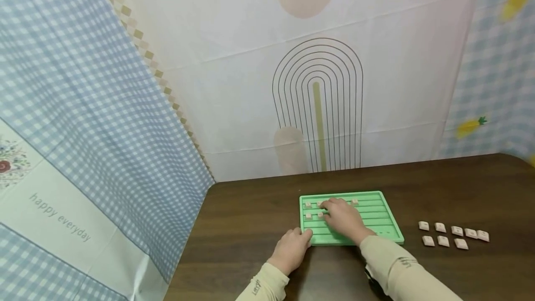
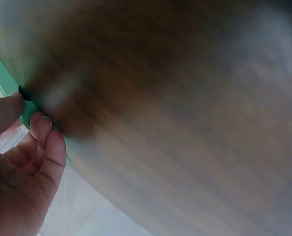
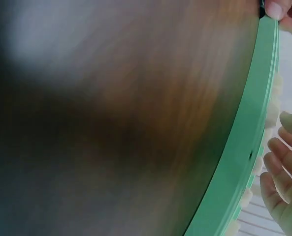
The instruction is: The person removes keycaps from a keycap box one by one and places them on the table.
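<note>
A shallow green tray [image 1: 384, 232] with raised ridges across it lies on the table. Its near left corner is gripped by my left hand [image 1: 290, 248], thumb and fingers on the rim; the left wrist view shows the thumb [image 2: 7, 110] against the edge. My right hand [image 1: 343, 217] is over the tray, fingertips at a small white keycap [image 1: 319, 204] in the back row. In the right wrist view its fingers [image 3: 282, 169] are spread from the thumb, with nothing visibly pinched. Other keycaps stand in two rows, including one keycap [image 1: 355, 201] farther right; the hand hides part of the back row.
Several loose white keycaps [image 1: 457, 231] lie in two rough rows on the dark wooden table [image 1: 242, 217], right of the tray. Behind the table hangs a patterned cloth [image 1: 246, 101], with a blue checked curtain [image 1: 104, 106] on the left.
</note>
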`<state>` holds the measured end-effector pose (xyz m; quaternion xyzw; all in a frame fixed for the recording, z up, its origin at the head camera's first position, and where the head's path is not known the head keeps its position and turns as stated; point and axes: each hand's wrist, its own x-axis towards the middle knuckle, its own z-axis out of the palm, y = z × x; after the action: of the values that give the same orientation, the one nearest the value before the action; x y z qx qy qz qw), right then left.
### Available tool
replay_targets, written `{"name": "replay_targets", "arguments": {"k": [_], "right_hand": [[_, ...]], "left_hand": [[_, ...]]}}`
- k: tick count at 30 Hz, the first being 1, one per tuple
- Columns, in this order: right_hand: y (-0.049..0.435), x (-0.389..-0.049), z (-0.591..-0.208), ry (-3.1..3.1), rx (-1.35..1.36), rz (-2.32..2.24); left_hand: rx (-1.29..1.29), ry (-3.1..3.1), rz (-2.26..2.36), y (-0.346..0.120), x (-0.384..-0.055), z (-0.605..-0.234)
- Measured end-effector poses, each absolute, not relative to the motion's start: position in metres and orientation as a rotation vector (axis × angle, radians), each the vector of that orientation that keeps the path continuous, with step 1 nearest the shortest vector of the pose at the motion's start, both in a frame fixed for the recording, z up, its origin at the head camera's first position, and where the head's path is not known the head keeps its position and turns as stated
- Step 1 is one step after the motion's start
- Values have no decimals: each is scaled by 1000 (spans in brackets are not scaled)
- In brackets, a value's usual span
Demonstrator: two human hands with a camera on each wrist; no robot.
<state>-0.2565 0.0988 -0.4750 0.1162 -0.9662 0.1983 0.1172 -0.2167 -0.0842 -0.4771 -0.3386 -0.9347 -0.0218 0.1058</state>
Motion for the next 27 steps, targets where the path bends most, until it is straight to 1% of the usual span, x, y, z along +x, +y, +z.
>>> {"name": "replay_targets", "arguments": {"k": [7,16,21,24,27], "right_hand": [[87,-255,-479,-2853,336,527],[86,-252,-485,-2812,344,424],[89,-253,-481,-2852,304,626],[96,-253,-473,-2879,270,777],[108,-255,-462,-2879,274,825]], "left_hand": [[-984,-2714,-50,-82,-214,-482],[-969,-2719,-44,-81,-210,-479],[-970,-2721,-23,-82,-210,-480],[-966,-2742,-16,-82,-211,-479],[-956,-2759,-17,-83,-214,-477]]}}
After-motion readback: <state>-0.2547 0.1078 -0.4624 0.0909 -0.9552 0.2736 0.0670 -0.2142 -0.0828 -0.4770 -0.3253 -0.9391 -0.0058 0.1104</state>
